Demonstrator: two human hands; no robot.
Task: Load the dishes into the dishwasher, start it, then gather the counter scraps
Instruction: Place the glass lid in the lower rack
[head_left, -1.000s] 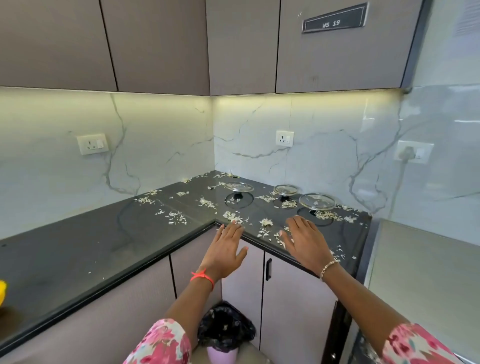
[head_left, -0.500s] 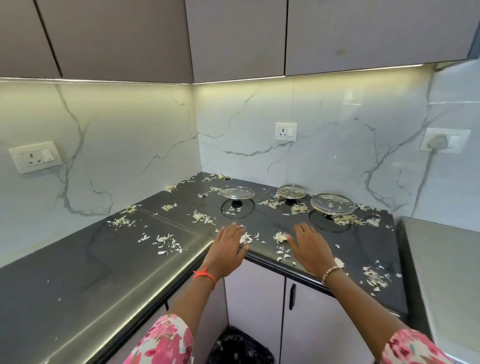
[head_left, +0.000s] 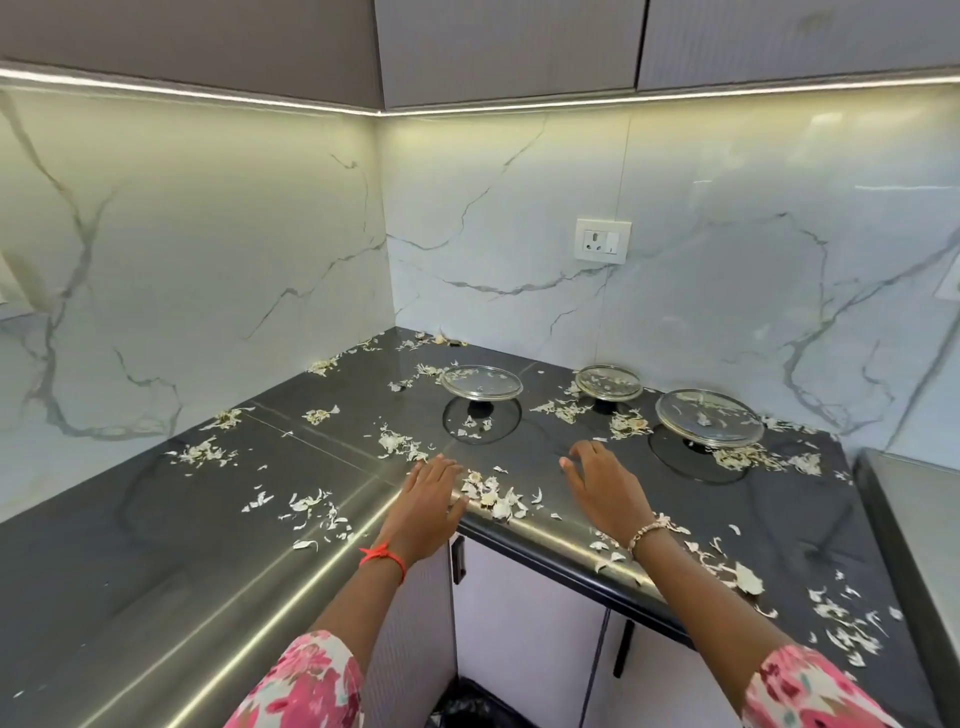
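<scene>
Pale, papery scraps (head_left: 496, 496) lie scattered over the dark corner counter (head_left: 156, 545), thickest near the front corner and at the right (head_left: 852, 623). My left hand (head_left: 428, 506) lies flat with straight fingers on the counter, just left of the small heap at the corner. My right hand (head_left: 605, 488) hovers or rests on the other side of that heap, fingers slightly bent, holding nothing. The heap sits between the two hands.
Three glass lids stand upside down on their knobs behind my hands: left (head_left: 481, 383), middle (head_left: 609, 382), right (head_left: 709, 425). A wall socket (head_left: 603, 241) is on the marble backsplash. A black-lined bin (head_left: 467, 709) shows below the counter beside the cabinet doors (head_left: 524, 623).
The camera has come closer and tilted down over the counter. Both hands reached forward onto the counter, either side of the scrap heap at the corner.
</scene>
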